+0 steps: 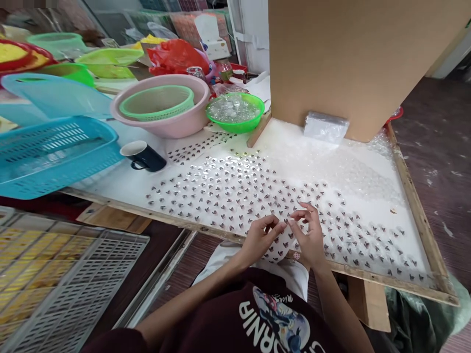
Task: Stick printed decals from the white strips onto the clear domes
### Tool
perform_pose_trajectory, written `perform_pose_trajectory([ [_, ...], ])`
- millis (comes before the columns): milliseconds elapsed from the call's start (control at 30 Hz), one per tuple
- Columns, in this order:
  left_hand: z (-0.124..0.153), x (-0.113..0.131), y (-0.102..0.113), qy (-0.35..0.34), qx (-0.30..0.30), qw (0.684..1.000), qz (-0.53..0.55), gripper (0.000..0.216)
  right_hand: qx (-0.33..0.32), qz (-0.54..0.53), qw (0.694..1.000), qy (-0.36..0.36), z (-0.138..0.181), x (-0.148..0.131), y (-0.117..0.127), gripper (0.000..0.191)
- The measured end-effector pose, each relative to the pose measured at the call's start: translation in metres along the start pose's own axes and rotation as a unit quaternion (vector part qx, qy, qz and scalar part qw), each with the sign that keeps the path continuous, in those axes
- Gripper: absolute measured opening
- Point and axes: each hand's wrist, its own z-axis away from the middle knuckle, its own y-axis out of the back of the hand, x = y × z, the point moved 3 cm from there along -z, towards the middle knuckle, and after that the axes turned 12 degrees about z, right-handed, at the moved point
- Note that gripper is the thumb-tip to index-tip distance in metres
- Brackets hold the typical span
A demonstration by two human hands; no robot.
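My left hand (262,239) is closed in a pinch on a white sheet (278,249) printed with small dark figures, like a sticker sheet. The sheet hangs over the table's near edge. Right beside it, my right hand (309,236) has thumb and forefinger drawn together near the sheet's top edge; anything between them is too small to make out. Its other fingers are curled loosely. Around both hands, many small clear pieces (221,196), each with a dark figure on it, lie spread in rows over the white tabletop (121,189).
Plain clear pieces (353,169) cover the right side, below a tall cardboard box (353,59) and a plastic packet (326,127). A green bowl (235,126) of clear pieces, pink basin (162,128), tipped mug (145,156) and blue basket (55,166) stand left. Wooden strips (415,215) edge the table.
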Motion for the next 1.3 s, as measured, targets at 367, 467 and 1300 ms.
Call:
perform_pose_trajectory([
  [367,0.029,-0.014,0.056,0.008,0.058,0.998,0.001,0.037,-0.125,-0.047,0.991,-0.002,-0.001,-0.023,-0.065,0.046],
  [467,0.031,-0.013,0.068,-0.001,0.055,0.998,0.007,0.036,-0.122,-0.038,0.992,-0.006,-0.001,-0.028,-0.072,0.048],
  [1300,-0.012,-0.041,0.126,-0.011,0.071,0.994,0.08,0.043,0.047,-0.075,0.994,-0.058,-0.07,-0.002,-0.057,0.055],
])
